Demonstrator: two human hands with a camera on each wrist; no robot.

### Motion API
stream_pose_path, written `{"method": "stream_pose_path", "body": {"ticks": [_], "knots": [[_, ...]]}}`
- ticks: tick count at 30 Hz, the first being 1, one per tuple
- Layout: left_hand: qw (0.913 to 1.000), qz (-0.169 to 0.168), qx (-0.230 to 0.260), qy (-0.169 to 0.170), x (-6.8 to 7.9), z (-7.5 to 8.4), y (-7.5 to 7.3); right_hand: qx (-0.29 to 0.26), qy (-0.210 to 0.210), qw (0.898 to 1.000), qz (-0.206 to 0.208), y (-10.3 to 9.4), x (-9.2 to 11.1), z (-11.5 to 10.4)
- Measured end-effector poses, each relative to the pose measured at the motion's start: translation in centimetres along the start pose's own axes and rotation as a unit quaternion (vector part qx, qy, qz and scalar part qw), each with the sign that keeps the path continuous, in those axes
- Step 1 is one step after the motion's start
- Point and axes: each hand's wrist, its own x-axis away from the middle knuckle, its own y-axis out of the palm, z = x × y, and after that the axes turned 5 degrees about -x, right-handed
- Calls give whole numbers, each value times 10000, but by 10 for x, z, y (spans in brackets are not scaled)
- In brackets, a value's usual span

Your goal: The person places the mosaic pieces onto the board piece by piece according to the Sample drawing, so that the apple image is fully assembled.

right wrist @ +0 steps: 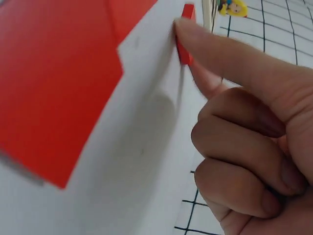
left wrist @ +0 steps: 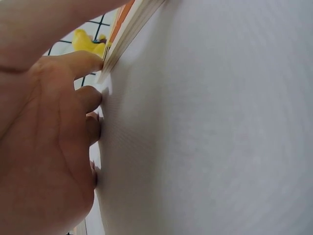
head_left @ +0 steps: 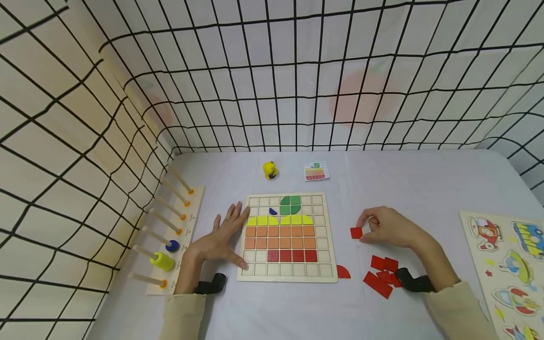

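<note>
My right hand (head_left: pixel 388 227) pinches a red square tile (head_left: pixel 356 233) between thumb and index finger, to the right of the wooden grid board (head_left: pixel 289 276). In the right wrist view the tile (right wrist: pixel 186 36) is seen edge-on, close over the table, with the other fingers curled. My left hand (head_left: pixel 221 243) lies spread at the board's left side, thumb and a fingertip at its edge. On the board are green leaf pieces (head_left: pixel 291 205), a small blue piece (head_left: pixel 273 211), yellow curved pieces (head_left: pixel 297 220), orange squares (head_left: pixel 280 237) and a partial row of red squares (head_left: pixel 292 256).
Loose red tiles (head_left: pixel 380 278) lie near my right wrist; a red quarter-round piece (head_left: pixel 343 272) is by the board's lower right corner. Behind stand a yellow duck (head_left: pixel 269 170) and a pattern card (head_left: pixel 316 171). A peg board (head_left: pixel 187 226) is left, a picture puzzle (head_left: pixel 480 255) right.
</note>
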Motion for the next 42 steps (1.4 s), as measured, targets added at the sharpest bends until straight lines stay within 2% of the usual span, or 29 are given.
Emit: {"method": "stream_pose_path", "body": {"ticks": [5,8,14,19,23,27,37,42], "knots": [[10000,-13,26,4,1,0,-1,-25,-82,9997,229,10,-1,-23],[10000,-34,40,-11,1,0,-1,-213,-307,9992,166,24,-4,-46],[9999,-63,84,-22,0,0,-1,-454,-752,9959,-199,71,-15,-99],[10000,-64,34,-60,0,1,-1,-189,-1069,9939,-192,112,-23,-128],[9999,-66,-1,-92,-1,1,-1,-3,-1146,9934,-19,133,-28,-138],[9999,-82,15,-117,0,1,-2,52,-1099,9939,69,144,-31,-141],[10000,-71,-22,-58,-2,1,-2,148,-1298,9905,423,152,-34,-144],[10000,-46,-19,-35,-1,0,-1,75,-1286,9906,470,155,-35,-144]]}}
